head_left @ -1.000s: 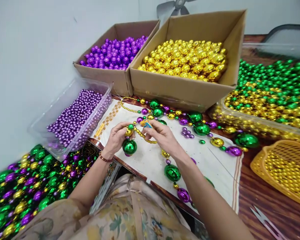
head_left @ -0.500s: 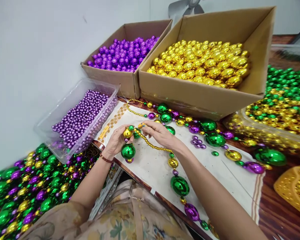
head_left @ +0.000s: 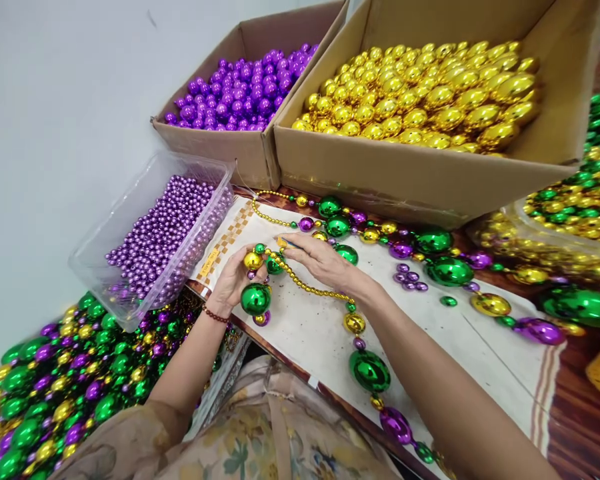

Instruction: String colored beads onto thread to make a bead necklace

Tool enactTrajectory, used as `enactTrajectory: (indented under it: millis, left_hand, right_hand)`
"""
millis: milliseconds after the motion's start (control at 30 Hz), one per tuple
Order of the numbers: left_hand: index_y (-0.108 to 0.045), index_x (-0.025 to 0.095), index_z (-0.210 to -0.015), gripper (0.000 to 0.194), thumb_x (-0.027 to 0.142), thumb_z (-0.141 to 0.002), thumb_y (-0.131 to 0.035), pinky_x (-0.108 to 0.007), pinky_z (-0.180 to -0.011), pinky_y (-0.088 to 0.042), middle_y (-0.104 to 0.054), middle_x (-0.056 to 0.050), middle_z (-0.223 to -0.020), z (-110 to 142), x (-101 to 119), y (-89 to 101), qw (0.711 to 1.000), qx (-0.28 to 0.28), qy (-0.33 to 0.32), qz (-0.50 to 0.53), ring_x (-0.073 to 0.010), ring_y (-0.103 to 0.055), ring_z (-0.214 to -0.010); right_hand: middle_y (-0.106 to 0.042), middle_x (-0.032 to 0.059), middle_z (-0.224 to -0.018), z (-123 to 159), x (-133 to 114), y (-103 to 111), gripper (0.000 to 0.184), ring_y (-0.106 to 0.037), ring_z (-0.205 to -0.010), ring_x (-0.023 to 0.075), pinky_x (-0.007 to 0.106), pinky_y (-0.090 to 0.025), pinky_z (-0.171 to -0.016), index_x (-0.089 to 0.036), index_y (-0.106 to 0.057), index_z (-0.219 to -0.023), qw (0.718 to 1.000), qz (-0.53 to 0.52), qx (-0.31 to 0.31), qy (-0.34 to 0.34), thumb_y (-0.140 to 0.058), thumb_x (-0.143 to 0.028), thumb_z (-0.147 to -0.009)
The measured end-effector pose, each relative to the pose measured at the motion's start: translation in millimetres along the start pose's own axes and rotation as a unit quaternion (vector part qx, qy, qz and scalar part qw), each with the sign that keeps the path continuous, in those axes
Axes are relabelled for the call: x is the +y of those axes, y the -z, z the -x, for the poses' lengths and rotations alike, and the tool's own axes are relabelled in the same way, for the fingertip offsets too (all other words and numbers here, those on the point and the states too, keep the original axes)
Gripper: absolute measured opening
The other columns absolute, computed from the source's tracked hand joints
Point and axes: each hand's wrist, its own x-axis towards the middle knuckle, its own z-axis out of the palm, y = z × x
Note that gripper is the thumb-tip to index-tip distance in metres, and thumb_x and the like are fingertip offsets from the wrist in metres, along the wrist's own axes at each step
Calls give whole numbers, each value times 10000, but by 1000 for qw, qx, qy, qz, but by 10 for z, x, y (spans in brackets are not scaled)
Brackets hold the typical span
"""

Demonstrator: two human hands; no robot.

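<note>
My left hand [head_left: 231,281] is closed on a bead garland [head_left: 307,287], pinching it by a gold bead and a small green bead. A large green bead [head_left: 255,299] hangs below those fingers. My right hand [head_left: 325,261] is closed just right of it, over the white cloth, with a small yellow-and-dark tool [head_left: 286,243] between the fingers; its kind is mostly hidden. From the left fingers the garland's fine gold beads run under the right wrist, then larger green, gold and purple beads trail toward the table's front edge.
Cardboard boxes of purple beads [head_left: 250,93] and gold beads [head_left: 430,100] stand behind. A clear tub [head_left: 93,247] of small purple beads is at left, above a heap of finished garlands [head_left: 65,387]. Another strand [head_left: 450,271] and loose purple beads [head_left: 409,279] lie on the cloth [head_left: 325,347].
The camera view has shifted, so the boxes appear larger and higher. Both hands keep nearly the same pose on the garland; the right fingers have tilted slightly, showing more of the tool's dark part.
</note>
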Motion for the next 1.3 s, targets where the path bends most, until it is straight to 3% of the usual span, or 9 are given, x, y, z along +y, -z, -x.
enactTrajectory:
  millis: [67, 167, 300, 400, 533, 900, 1300]
  left_hand:
    - [-662, 161, -962, 288, 391, -822, -763, -190, -485, -406, -666, -12, -825, -9, -4, 11, 1000, -13, 1, 6, -48, -493, -503]
    - [-659, 171, -955, 301, 404, -806, -778, -190, -477, -393, -663, -7, -821, -25, -16, 36, 1000, -16, 3, 7, -46, -480, -497]
    - [-645, 178, -938, 281, 416, -830, -747, -192, -456, -359, -653, -2, -802, -42, -39, 66, 1000, 10, 8, -2, -45, -451, -485]
    - [-643, 180, -947, 280, 424, -842, -729, -196, -445, -335, -645, 2, -786, -47, -48, 69, 1000, 17, 14, -10, -40, -420, -461]
    - [-649, 183, -1012, 309, 435, -847, -720, -200, -440, -330, -640, 3, -769, -51, -42, 59, 1000, 10, 25, -16, -41, -409, -446]
    - [-655, 176, -990, 304, 420, -833, -747, -196, -415, -313, -623, 21, -712, -69, -42, 54, 998, 34, 40, 15, -36, -401, -418]
    - [-634, 178, -984, 290, 404, -840, -743, -169, -421, -331, -638, 6, -748, -74, -41, 87, 998, -11, 50, 40, -30, -417, -425]
  right_hand:
    - [-659, 80, -1162, -39, 15, 22, 317, -591, -1067, 228, 398, -463, -966, -232, -632, -1138, 999, -13, -31, 7, -432, -445, -1015]
    - [-639, 52, -957, -99, -6, 38, 329, -577, -857, 184, 324, -474, -803, -208, -614, -1036, 999, -34, -37, -4, -406, -461, -1020]
    - [-551, 19, -762, -185, -56, 22, 414, -486, -699, 156, 285, -374, -659, -199, -516, -774, 999, 27, -25, -32, -373, -501, -1019]
    - [-537, 13, -704, -260, -60, -5, 500, -442, -632, 144, 290, -299, -617, -195, -467, -689, 995, 81, -7, -53, -335, -541, -1025]
    - [-516, 11, -677, -342, -56, -36, 533, -395, -605, 139, 300, -252, -607, -194, -446, -672, 993, 108, -9, -52, -305, -562, -1031]
    - [-554, 37, -706, -401, -123, -65, 477, -417, -633, 150, 299, -273, -631, -193, -453, -666, 988, 139, -26, -58, -303, -454, -1036]
    - [-595, 49, -773, -378, -126, -63, 462, -454, -680, 164, 302, -257, -623, -193, -538, -709, 979, 197, -28, -49, -305, -412, -1043]
